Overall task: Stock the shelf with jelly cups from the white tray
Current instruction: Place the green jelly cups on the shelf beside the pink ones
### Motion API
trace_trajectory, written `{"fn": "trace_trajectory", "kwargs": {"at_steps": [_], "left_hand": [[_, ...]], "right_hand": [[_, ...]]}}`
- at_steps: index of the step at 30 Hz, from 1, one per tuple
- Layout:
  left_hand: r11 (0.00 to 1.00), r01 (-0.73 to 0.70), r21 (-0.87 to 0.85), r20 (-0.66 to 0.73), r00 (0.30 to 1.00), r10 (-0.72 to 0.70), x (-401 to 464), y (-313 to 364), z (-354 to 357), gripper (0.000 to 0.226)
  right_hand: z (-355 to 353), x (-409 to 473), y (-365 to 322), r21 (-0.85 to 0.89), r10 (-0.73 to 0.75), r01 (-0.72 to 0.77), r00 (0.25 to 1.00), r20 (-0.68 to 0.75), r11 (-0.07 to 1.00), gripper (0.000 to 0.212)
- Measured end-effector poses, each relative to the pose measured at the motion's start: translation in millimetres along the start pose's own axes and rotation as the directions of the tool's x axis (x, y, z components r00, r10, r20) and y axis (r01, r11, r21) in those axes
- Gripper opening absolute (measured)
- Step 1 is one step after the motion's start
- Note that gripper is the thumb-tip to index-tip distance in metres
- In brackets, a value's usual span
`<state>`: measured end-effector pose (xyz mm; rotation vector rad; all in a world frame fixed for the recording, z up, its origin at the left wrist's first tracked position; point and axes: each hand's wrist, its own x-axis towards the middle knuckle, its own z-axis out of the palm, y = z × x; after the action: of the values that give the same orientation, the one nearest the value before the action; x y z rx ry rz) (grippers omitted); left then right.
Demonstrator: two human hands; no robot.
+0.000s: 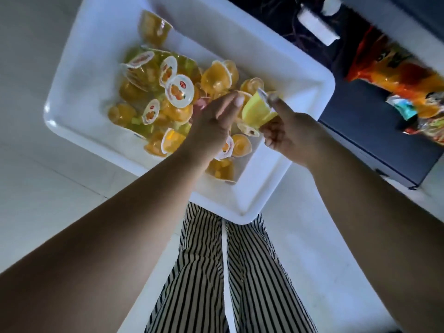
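Most of the view is a pale, glossy tiled floor (pixel 43 183), seen from above, with the person's black-and-white striped trousers (pixel 216 272) near the bottom edge. At the far right stands a dark blue shelf unit (pixel 374 140), its low board carrying blurred orange and red snack packets (pixel 394 75); a white price tag (pixel 317 27) sits on its dark upper part.

On the floor, left of the shelf and just beyond the trousers, lies a large white rectangular plastic tray (pixel 79 75), turned at an angle. A heap of small clear jelly cups (pixel 158 97) with orange and green filling and white printed lids covers its middle; one orange cup stands apart at the far side.

Both bare forearms reach over the near rim and hide part of the heap. The left hand (pixel 211 126) hangs over the cups with fingers pointing down into them and thumb lifted; whether it holds anything I cannot tell. The right hand (pixel 286 133) pinches a yellow jelly cup (pixel 257 111) between its extended forefinger and curled fingers, just above the tray's right side.
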<state>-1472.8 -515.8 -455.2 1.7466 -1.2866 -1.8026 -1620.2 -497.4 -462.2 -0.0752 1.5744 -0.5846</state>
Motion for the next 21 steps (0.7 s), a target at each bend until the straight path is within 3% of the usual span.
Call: {"fn": "trace_trajectory", "kwargs": {"at_steps": [3,7,10,12,15,18,21], "left_hand": [[0.994,0.053,-0.098,0.019,0.998,-0.052,-0.5,15.6,21.4,0.026],[0.932,0.192,-0.306,0.123,0.979,-0.162,-0.7,21.9,41.5,0.037],[0.925,0.244,-0.293,0.145,0.967,-0.209,2.6,16.3,53.8,0.045],[0.953,0.225,-0.203,0.096,0.973,-0.209,7.7,9.7,52.5,0.047],[0.983,0.134,0.125,-0.046,0.991,-0.129,24.6,-1.5,39.8,0.044],[0.868,0.091,0.488,-0.011,0.995,-0.098,40.2,-4.3,39.7,0.047],[0.756,0.026,0.654,0.103,0.987,-0.123,57.6,-13.0,57.7,0.049]], "right_hand": [[-1.4,-10.0,-0.3,-0.040,-0.026,0.025,0.999,-0.035,0.999,0.034],[-8.9,-11.1,1.2,0.028,-0.147,0.148,0.988,-0.046,0.989,0.046],[-16.0,-13.0,3.4,0.003,-0.275,0.275,0.960,-0.042,0.961,0.014],[-23.4,-13.2,4.0,-0.043,-0.352,0.349,0.929,-0.118,0.936,0.007],[-39.3,-12.7,3.0,-0.032,-0.403,0.408,0.880,-0.253,0.912,0.015],[-51.2,-9.2,1.2,-0.062,-0.427,0.430,0.852,-0.303,0.901,0.019],[-58.6,-3.3,3.1,-0.100,-0.429,0.418,0.860,-0.277,0.903,0.012]]}}
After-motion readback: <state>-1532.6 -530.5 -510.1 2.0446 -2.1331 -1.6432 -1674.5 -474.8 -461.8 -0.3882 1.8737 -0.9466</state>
